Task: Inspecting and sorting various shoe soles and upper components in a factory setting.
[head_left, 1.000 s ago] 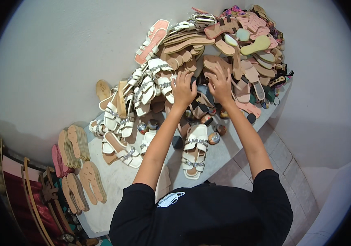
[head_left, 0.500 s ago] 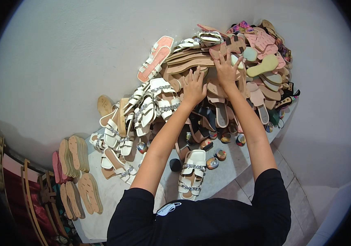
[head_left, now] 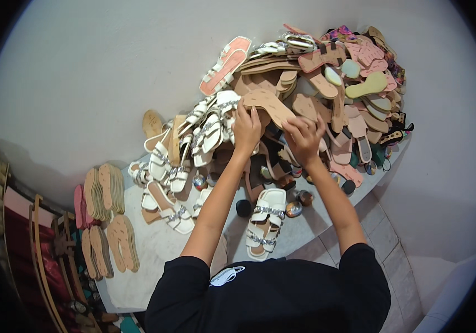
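Between my two hands a tan shoe sole point(head_left: 271, 105) is held over the heap. My left hand point(head_left: 247, 129) grips its left end, thumb on top. At the right end, the fingers of my right hand point(head_left: 304, 137) are closed on the edge. Beyond it, more tan soles point(head_left: 263, 67) lie stacked. White sandals with jewelled straps point(head_left: 210, 133) crowd the left of my left hand. Nearer my body, a pair of white jewelled sandals point(head_left: 266, 222) rests on the table, between my forearms.
Stacks of tan soles point(head_left: 113, 188) stand on the left of the white table point(head_left: 166, 277), beside pink soles point(head_left: 79, 206). Pink and yellow-green soles point(head_left: 367, 84) pile up at the far right. Coloured round heels point(head_left: 293, 209) lie near the front edge. A wooden rack point(head_left: 43, 250) is at the lower left.
My hands were spread on the pile; now they are nearer my body, gripping a tan sole. Several soles and sandals around them have shifted, and a pink one shows lower right.
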Demonstrator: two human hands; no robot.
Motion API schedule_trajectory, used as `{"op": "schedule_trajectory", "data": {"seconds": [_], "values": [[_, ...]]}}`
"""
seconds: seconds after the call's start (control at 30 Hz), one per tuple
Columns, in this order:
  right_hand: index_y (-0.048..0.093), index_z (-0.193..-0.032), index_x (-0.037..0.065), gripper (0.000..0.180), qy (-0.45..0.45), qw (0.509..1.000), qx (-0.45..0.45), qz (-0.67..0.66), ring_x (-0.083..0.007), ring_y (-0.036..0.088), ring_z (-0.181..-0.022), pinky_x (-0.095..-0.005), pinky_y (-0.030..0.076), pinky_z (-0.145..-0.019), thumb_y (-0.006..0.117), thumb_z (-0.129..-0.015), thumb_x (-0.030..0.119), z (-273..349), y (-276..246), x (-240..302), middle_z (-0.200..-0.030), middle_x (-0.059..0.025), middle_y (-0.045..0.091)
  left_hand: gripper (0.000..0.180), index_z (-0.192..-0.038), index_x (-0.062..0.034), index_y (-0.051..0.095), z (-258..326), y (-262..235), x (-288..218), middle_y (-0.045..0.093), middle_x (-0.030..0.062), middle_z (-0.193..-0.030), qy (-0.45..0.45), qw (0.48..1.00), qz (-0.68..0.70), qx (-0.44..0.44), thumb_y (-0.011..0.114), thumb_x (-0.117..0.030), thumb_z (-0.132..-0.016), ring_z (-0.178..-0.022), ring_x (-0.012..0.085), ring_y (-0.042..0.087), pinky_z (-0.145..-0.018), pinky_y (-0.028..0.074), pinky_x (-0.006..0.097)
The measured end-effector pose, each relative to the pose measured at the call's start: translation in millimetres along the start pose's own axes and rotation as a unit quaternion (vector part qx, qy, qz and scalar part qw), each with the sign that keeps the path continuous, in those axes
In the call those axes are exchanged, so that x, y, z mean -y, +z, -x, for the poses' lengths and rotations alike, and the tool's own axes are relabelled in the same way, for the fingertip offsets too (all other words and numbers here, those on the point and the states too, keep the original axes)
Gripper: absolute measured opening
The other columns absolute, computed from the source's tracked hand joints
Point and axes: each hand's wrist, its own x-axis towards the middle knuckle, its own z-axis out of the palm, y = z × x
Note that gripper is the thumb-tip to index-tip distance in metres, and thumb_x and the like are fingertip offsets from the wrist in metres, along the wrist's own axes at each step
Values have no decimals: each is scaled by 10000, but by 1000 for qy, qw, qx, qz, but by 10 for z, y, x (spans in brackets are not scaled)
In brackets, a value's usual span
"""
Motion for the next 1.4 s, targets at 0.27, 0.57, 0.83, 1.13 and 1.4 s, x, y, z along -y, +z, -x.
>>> {"op": "schedule_trajectory", "data": {"seconds": [0.27, 0.57, 0.83, 1.13, 1.4], "values": [[643, -882, 247, 228, 106, 991, -19, -74, -153, 504, -883, -484, 207, -982, 699, -671, 179, 1051, -706, 1139, -932, 68, 542, 512, -1315, 44, 267, 795, -562, 106, 461, 154, -1209, -179, 949, 260, 9, 480, -186, -910, -945, 146, 538, -767, 458, 266], [642, -1005, 267, 318, 1, 966, 146, -212, -183, 461, -1052, -553, 73, -1054, 663, -703, 364, 1234, -1069, 1414, -1094, 43, 522, 503, -1272, 18, 392, 1182, -1080, -55, 603, 61, -1069, -312, 837, 438, 106, 603, -85, -828, -874, 93, 604, -669, 517, 216], [423, -1298, 137, 525, 38, 953, 202, -224, -321, 206, -1316, -623, -33, -1009, 476, -837, 383, 350, -721, 972, -1387, -93, 320, 440, -1229, -34, 476, 1553, -1249, -217, 608, 52, -1074, -311, 824, 447, 154, 619, -98, -817, -847, 77, 601, -656, 522, 212], [234, -1386, 86, 735, -86, 928, 339, -128, -294, 131, -1349, -644, -100, -973, 335, -843, 570, 503, -495, 1042, -1452, -96, 195, 423, -1213, -35, 499, 1567, -1344, -94, 593, 35, -1096, -324, 826, 436, 153, 627, -77, -812, -837, 63, 593, -644, 513, 196], [323, -1363, 223, 574, -234, 840, 411, -265, -234, 218, -1332, -627, -72, -1003, 364, -869, 513, 1079, -921, 1202, -1434, -25, 265, 372, -1166, -69, 546, 1604, -1324, 22, 608, -12, -1000, -362, 829, 406, 129, 638, -93, -807, -814, 60, 589, -628, 498, 199]]}}
